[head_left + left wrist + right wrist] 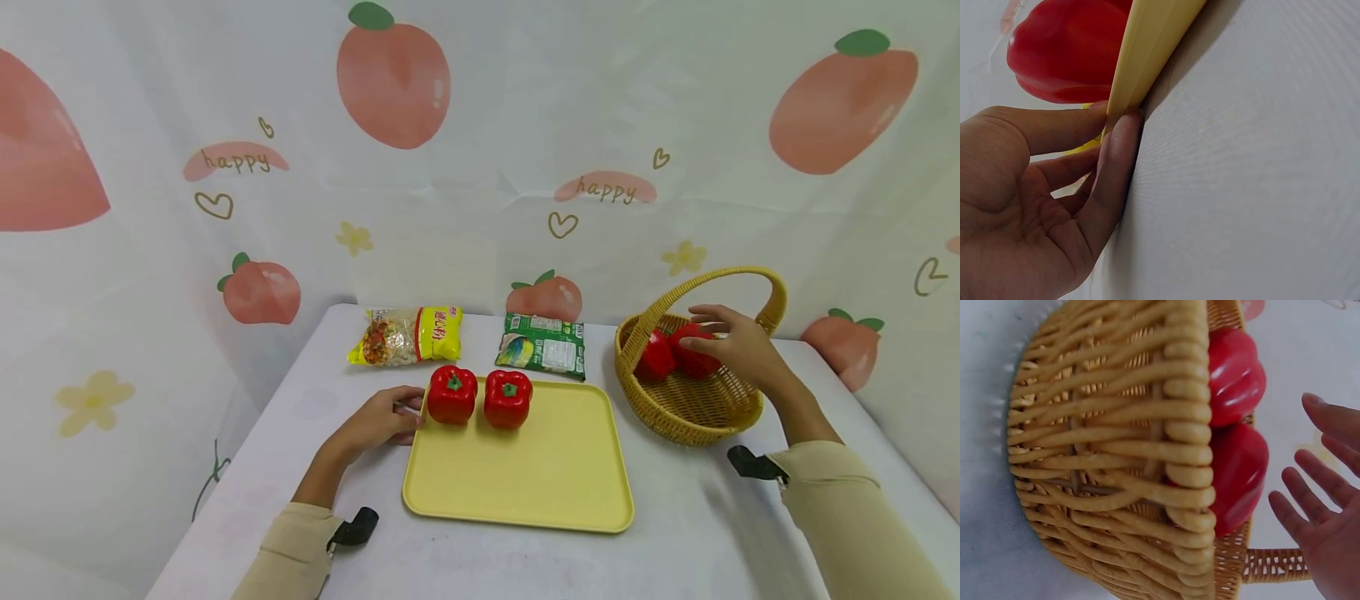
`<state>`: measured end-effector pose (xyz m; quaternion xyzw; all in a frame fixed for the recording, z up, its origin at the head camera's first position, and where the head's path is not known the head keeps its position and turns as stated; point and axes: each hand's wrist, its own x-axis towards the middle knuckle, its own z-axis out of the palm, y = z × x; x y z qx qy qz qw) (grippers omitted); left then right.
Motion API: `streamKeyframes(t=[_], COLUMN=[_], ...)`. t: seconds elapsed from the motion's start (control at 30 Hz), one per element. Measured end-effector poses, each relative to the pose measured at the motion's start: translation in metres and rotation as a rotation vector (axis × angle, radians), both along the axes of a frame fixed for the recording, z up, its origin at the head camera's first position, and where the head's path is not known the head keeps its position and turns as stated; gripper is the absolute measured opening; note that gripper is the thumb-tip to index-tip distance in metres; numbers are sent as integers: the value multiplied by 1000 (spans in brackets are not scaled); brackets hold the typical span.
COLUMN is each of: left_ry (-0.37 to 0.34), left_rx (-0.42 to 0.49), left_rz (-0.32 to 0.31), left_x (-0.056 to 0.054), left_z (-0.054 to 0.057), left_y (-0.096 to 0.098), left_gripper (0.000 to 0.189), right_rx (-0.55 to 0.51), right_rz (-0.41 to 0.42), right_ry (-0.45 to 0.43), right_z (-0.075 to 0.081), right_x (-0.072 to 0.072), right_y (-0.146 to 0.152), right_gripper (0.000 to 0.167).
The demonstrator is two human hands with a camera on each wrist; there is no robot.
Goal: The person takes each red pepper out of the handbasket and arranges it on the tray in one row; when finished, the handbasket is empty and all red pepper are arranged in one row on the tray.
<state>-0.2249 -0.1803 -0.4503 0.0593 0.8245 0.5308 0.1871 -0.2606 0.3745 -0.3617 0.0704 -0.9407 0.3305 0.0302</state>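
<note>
My left hand (384, 416) pinches the left rim of a yellow tray (525, 492), thumb over the edge and fingers at its underside in the left wrist view. Two red bell peppers (452, 398) with green stems stand side by side on the tray's far left part. My right hand (738, 346) is over a wicker basket (693, 429) with an arched handle. Its fingers are spread and hold nothing. Inside the basket lie two more red bell peppers (1241, 481); in the right wrist view the fingertips are apart from them.
Behind the tray lie a yellow food packet (408, 336) with a clear window and a green packet (542, 344). The white table (360, 562) ends at a fruit-printed curtain (480, 108).
</note>
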Motion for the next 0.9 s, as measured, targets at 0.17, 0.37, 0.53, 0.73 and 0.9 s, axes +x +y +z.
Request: streamKeyframes(t=[0.17,0.37,0.53,0.73,0.9], left_ry=[-12,-16,-18,-18,-17], left_rx=[6,19,18,12,15], left_rz=[18,16,18,23,23], left_x=[-1,-1,0,0,0], left_z=[-2,-3,-2,-2,-2], left_y=[-1,0,0,0,-1], left_gripper=[57,57,58,59,59], right_rx=[7,12,18,34,69], right_rz=[14,11,17,28,61], right_ry=[-66,-152,-196,-170,-122], right_z=[-2,-4,-6,-11,-12], right_x=[-7,-14,-18,-21,-23], right_y=[5,9,10,10,8], right_gripper=[72,77,81,76,70])
